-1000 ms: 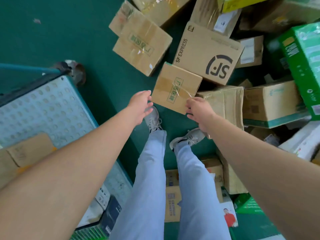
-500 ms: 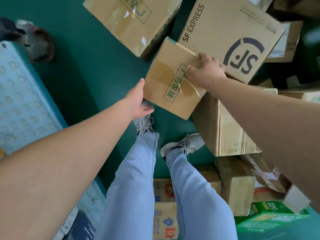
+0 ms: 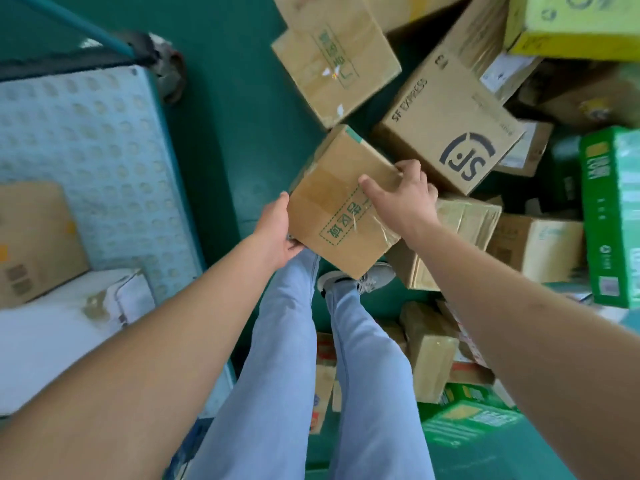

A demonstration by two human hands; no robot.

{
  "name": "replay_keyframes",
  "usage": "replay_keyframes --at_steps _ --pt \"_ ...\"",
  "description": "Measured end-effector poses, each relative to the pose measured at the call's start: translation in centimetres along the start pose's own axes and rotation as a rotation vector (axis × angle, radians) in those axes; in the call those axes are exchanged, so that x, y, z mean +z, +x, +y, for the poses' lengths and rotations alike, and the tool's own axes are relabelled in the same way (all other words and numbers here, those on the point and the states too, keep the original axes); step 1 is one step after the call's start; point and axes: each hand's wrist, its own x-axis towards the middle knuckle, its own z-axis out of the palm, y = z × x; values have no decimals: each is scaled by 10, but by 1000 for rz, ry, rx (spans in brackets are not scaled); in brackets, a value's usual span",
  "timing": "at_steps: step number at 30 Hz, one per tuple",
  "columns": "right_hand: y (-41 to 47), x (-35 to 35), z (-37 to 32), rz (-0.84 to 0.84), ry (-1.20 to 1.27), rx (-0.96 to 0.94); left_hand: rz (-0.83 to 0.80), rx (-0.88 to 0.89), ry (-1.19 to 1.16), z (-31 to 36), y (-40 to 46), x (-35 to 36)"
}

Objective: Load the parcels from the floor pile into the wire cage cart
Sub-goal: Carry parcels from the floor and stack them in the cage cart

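A small cardboard box (image 3: 341, 199) with a green stamp and clear tape is held above the green floor (image 3: 235, 140), over the person's shoes. The left hand (image 3: 277, 230) grasps its near left edge; the right hand (image 3: 403, 199) is clamped over its far right edge, thumb on top. Just beyond lies the parcel pile, an SF Express box (image 3: 446, 123) nearest. To the left stands the cart (image 3: 104, 140), with a brown box (image 3: 34, 237) on its perforated deck.

The person's arms are bare right up to the edge of view, with no sleeves, watch or gloves on the left hand (image 3: 277, 233) or right hand (image 3: 401, 199). They wear light blue jeans (image 3: 291, 358) and grey lace-up sneakers (image 3: 360, 280) with white soles.
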Motion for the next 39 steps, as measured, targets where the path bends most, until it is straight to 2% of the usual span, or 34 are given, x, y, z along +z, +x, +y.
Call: replay_keyframes --at_steps 6,13,20,30,39 --pt "-115 -53 -72 -107 -84 -8 6 48 -46 8 -137 -65" --pt "-203 -87 -153 -204 -104 -105 -2 203 -239 8 -232 -127" --pt "-258 -115 -206 -299 24 -222 49 402 -429 4 -297 -156" --pt "-322 -176 -251 -394 -147 -532 107 576 -575 -37 -380 -165" --pt "-374 -138 -304 -488 -371 -730 237 703 -706 -66 -403 -218"
